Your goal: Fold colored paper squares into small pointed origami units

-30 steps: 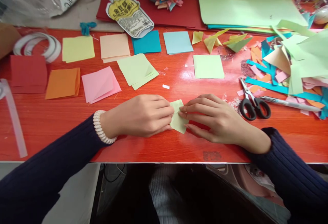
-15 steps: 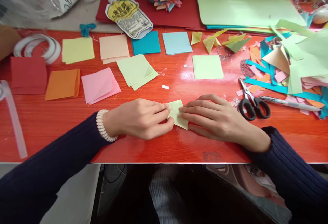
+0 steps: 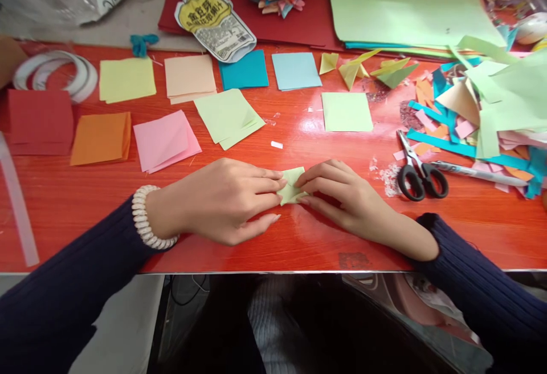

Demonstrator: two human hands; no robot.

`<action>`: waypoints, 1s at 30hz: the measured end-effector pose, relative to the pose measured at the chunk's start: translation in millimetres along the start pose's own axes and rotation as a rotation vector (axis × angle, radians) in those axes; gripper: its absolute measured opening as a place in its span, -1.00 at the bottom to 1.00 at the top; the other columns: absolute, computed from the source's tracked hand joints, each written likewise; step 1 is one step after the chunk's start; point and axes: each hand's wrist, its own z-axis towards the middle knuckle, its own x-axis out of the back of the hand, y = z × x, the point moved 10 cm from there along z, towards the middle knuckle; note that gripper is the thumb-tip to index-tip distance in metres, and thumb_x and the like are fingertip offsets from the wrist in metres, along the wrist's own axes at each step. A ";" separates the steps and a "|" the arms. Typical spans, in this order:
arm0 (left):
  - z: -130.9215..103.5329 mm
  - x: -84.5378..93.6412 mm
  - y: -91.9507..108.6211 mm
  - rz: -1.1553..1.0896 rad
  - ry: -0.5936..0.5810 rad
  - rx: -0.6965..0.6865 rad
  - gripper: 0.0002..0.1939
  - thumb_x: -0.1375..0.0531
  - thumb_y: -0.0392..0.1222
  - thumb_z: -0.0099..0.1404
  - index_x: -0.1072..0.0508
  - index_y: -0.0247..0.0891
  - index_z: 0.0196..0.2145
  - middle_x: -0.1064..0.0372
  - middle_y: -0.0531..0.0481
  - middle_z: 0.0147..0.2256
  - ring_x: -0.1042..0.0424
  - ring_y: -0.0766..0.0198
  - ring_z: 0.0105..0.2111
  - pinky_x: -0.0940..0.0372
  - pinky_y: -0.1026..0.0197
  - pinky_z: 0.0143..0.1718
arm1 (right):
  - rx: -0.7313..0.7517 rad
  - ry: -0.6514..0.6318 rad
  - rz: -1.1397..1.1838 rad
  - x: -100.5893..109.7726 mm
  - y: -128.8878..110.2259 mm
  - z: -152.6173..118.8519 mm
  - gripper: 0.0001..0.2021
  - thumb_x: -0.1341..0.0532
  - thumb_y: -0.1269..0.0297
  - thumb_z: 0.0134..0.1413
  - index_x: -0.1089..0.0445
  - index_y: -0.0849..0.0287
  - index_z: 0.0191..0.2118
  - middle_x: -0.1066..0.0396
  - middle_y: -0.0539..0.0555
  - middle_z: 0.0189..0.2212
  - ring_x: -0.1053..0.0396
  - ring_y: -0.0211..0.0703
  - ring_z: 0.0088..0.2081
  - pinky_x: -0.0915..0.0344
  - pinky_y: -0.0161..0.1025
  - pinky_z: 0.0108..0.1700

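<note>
A small light green paper square (image 3: 291, 187), partly folded, lies on the red table between my two hands. My left hand (image 3: 226, 200) is stretched out flat, its fingertips pressing the paper's left edge while the thumb rests apart, below it. Curled fingers of my right hand (image 3: 342, 191) grip the paper's right side, thumb at the lower corner. The fingertips cover parts of both side edges. Above the hands, a light green paper stack (image 3: 229, 117) and a single-looking light green square (image 3: 347, 112) lie flat.
Scissors (image 3: 416, 171) and a pen (image 3: 481, 173) lie at right beside paper scraps (image 3: 508, 112). Pink (image 3: 164, 140), orange (image 3: 100, 138) and red (image 3: 40, 122) paper stacks sit at left, near tape rolls (image 3: 57, 77). Folded yellow pieces (image 3: 354, 70) and a juice pouch (image 3: 217, 23) are farther back.
The light green paper has become smaller, its lower right part now folded up. My right hand has shifted left and curled more; my left thumb has moved off the paper.
</note>
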 end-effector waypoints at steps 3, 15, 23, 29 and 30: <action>-1.5 -6.3 3.8 0.052 -0.072 -0.053 -0.74 -0.04 -0.20 0.28 -0.49 -0.33 -0.22 -0.47 -0.12 -0.19 -0.44 0.12 -0.11 -0.42 0.11 -0.14 | -0.039 -0.003 0.026 -0.7 2.5 1.4 -0.93 -0.09 0.37 0.17 -0.29 0.20 -0.24 -0.37 0.13 -0.28 -0.27 -0.12 -0.20 -0.25 -0.11 -0.15; -3.3 -9.2 5.3 0.031 -0.117 -0.065 -0.74 -0.04 -0.21 0.30 -0.51 -0.25 -0.19 -0.40 -0.18 -0.07 -0.39 0.05 -0.05 -0.39 0.04 -0.10 | -0.028 -0.049 0.063 -3.8 3.1 1.5 -0.91 -0.12 0.33 0.16 -0.34 0.20 -0.32 -0.34 0.12 -0.30 -0.24 -0.13 -0.23 -0.23 -0.12 -0.16; -1.9 -11.2 3.0 -0.010 -0.148 -0.027 -0.73 -0.02 -0.21 0.29 -0.49 -0.27 -0.22 -0.45 -0.14 -0.14 -0.38 0.10 -0.03 -0.36 0.08 -0.04 | -0.034 -0.008 -0.022 -4.6 3.1 3.1 -0.92 -0.08 0.36 0.18 -0.29 0.19 -0.30 -0.32 0.13 -0.32 -0.21 -0.11 -0.23 -0.23 -0.12 -0.17; -1.9 -9.7 6.4 0.044 -0.100 -0.049 -0.72 -0.03 -0.21 0.27 -0.42 -0.34 -0.13 -0.45 -0.16 -0.15 -0.39 0.07 -0.05 -0.39 0.09 -0.11 | -0.015 0.010 -0.092 -5.9 1.4 3.8 -0.92 -0.07 0.37 0.17 -0.26 0.21 -0.33 -0.32 0.13 -0.33 -0.20 -0.12 -0.27 -0.22 -0.12 -0.20; -2.3 -9.7 7.4 0.052 -0.093 -0.058 -0.72 -0.04 -0.21 0.27 -0.42 -0.32 -0.12 -0.45 -0.16 -0.14 -0.39 0.07 -0.04 -0.39 0.08 -0.11 | -0.017 0.012 -0.098 -6.1 1.4 3.9 -0.92 -0.07 0.37 0.17 -0.26 0.21 -0.33 -0.32 0.13 -0.33 -0.20 -0.12 -0.27 -0.22 -0.12 -0.20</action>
